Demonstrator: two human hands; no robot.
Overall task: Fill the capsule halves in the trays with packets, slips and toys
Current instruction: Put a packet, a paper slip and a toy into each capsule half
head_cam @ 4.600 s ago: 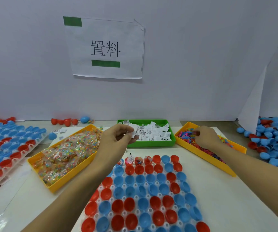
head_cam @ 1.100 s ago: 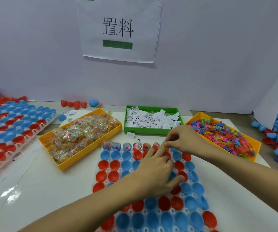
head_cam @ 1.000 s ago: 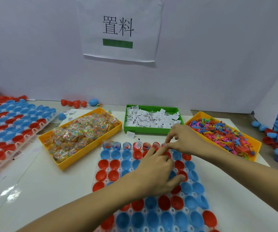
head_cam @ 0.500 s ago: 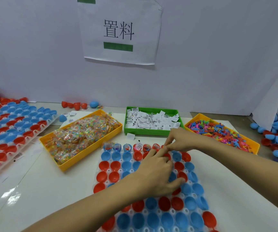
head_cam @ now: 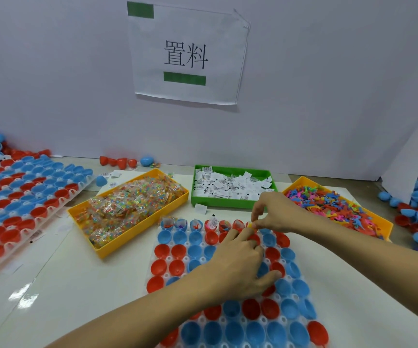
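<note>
Person working along far row of capsule tray (head_cam: 152, 273). Right hand (head_cam: 275, 214) pinching small yellowish item over red capsule half (head_cam: 250, 226), lowering it in. Left hand (head_cam: 238, 264) resting spread on tray, fingertips bracing same half. Toy bin (head_cam: 384, 226) sitting just right, within reach.
</note>
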